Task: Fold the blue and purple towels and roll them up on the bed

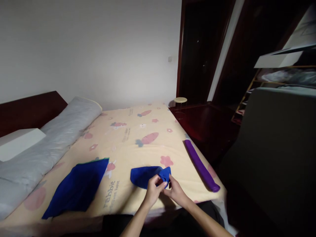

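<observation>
1. A narrow blue cloth point(143, 176) is being worked at the lower centre of the frame, over the patterned bed sheet point(170, 144).
2. Its near-right end is pinched between the thumb and fingers of the left hand point(152, 190); the fingers are nearly closed.
3. The same end is gripped by the right hand point(176, 192), fingers curled in; the exact fingertip contact is partly hidden.
4. Progress, as judged: the cloth is only partly gathered. Its right end is bunched and raised, while its left part is left lying flat on the sheet.
5. A broader blue cloth point(79, 187) is seen spread at the lower left, touched by neither hand and not gathered.
6. A purple roll point(201, 166) is noted at the lower right, already rolled lengthwise, well apart from both cloths.
</observation>
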The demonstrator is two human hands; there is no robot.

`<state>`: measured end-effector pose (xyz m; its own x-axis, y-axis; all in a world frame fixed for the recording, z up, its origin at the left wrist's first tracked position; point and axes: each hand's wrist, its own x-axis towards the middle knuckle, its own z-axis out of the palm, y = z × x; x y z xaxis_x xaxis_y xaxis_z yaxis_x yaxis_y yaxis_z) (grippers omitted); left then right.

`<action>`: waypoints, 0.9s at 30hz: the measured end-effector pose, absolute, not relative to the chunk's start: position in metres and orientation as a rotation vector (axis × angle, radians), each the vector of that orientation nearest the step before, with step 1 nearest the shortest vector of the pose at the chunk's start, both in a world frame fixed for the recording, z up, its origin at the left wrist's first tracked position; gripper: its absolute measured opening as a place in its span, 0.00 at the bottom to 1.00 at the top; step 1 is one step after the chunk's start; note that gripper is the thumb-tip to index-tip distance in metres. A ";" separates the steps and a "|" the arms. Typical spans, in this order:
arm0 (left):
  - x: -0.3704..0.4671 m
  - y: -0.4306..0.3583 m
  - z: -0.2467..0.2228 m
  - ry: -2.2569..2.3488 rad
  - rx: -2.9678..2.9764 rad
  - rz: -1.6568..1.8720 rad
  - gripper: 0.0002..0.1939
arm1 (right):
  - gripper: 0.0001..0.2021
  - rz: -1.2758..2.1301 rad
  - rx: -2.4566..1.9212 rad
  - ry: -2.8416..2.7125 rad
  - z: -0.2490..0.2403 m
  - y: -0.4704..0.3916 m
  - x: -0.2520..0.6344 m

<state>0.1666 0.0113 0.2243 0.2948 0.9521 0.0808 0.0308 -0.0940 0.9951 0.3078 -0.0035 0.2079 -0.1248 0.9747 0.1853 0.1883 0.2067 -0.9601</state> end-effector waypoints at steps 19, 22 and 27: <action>0.120 0.030 0.257 1.190 1.385 1.159 0.14 | 0.10 0.555 -1.769 -1.841 0.248 0.003 0.338; 0.112 0.035 0.278 1.264 1.637 1.194 0.12 | 0.13 0.253 -1.919 -1.867 0.256 0.004 0.344; 0.088 0.033 0.320 1.327 2.311 1.081 0.05 | 0.12 0.146 -1.916 -1.789 0.253 0.010 0.371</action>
<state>0.0883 0.0329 0.3197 0.3041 0.8273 0.4724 0.6299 -0.5466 0.5518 0.3705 0.0099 0.2534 0.1260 0.9573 0.2603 0.9025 -0.0018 -0.4306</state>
